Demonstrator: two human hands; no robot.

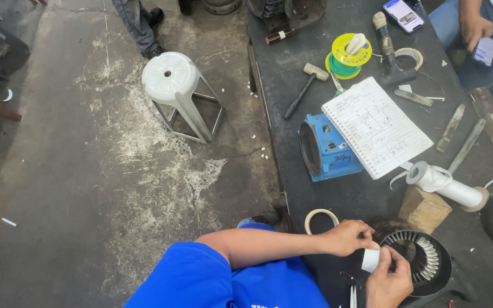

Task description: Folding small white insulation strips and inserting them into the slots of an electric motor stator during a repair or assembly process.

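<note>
My left hand [348,236] and my right hand [388,279] meet at a small white slip of paper [370,260], both pinching it just left of a round motor stator [420,259] with white strips lining its slots. The stator sits on the dark workbench [292,97] at its near edge. My left forearm reaches across my blue-clad lap. A small roll of tape [320,215] lies on the bench beside my left hand.
A wooden block [423,210], a white cord spool [446,183], a spiral notebook [375,126] on a blue motor housing [322,149], a mallet [303,88], yellow-green wire spools [346,56] and flat metal tools. A white stool [181,94] stands on the concrete floor. Another person [486,31] sits at the far right.
</note>
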